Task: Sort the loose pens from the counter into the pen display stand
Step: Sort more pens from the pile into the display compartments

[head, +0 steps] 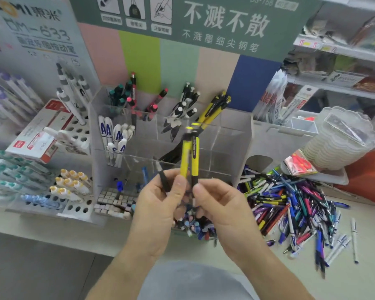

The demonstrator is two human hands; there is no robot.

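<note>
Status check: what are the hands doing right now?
Left hand and right hand each pinch a yellow-and-black pen. Clear acrylic display stand just ahead. Nothing between.

Looks to me like stationery shop. Far centre: clear pen display stand (171,131) under printed brand signboard (204,24). Left: racks of boxed, slotted pens (69,191). Right: stocked shelves (342,50), loose pens (294,208) heaped on counter (247,267).

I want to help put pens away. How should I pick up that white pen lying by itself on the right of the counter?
Pinch the white pen around the middle of its barrel, coming straight down from above. It lies flat on the counter, apart from the big pen pile, so both long sides are free for thumb and finger.
</note>
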